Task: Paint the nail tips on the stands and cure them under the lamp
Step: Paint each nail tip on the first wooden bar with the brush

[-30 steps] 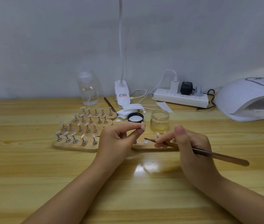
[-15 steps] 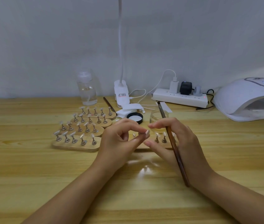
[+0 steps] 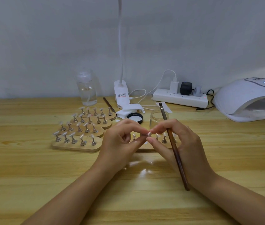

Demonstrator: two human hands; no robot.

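Note:
My left hand (image 3: 120, 142) pinches a small metal stand with a pale nail tip (image 3: 148, 133) just above a wooden base (image 3: 146, 147). My right hand (image 3: 182, 143) touches that same tip with thumb and forefinger while a brown brush (image 3: 174, 148) rests gripped between its fingers, bristles pointing away toward the open glass jar (image 3: 157, 118). Several more stands with tips stay on that base, partly hidden by my fingers. Several other wooden bases (image 3: 78, 143) full of stands lie to the left. The white curing lamp (image 3: 250, 99) sits at the far right.
A black jar lid (image 3: 135, 118) lies beside the jar. Behind are a clear pump bottle (image 3: 86, 88), a white clip lamp (image 3: 121, 93), a second brush (image 3: 109, 105), and a power strip (image 3: 180, 97) with plugs and cables. The wall closes off the table's back edge.
My right hand swung the brush from lying across to the right to pointing away from me, then came in to meet my left hand at the nail tip.

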